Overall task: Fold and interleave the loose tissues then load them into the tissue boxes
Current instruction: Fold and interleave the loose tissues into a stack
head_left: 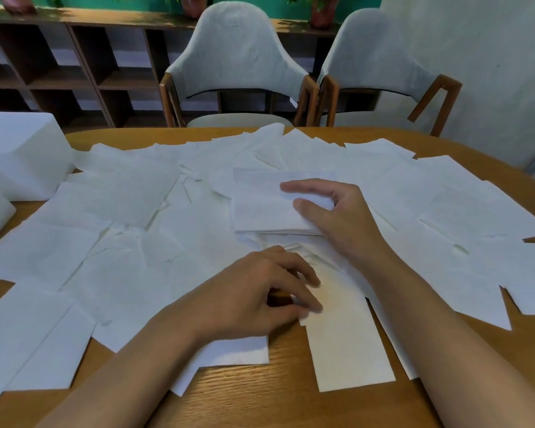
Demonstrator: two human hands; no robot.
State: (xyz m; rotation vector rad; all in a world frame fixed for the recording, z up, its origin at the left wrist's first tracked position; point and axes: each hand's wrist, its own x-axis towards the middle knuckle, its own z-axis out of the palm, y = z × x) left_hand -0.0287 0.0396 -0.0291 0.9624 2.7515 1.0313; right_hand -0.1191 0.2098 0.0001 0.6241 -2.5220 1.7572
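1. The tabletop (pixel 260 396) is covered almost edge to edge by loose tissues (pixel 130 193); some could be swept off by a dragged forearm.
2. White blocks (pixel 19 156), possibly the boxes, are seen far left, well apart from the work.
3. The stack (pixel 260 208) lies mid-table, its right edge pinched by the right hand (pixel 337 220); its layers could be skewed by a sideways pull.
4. A folded strip (pixel 349 350) is pinched at its top by the curled left hand (pixel 254 291); such thin paper is easily torn or crumpled.
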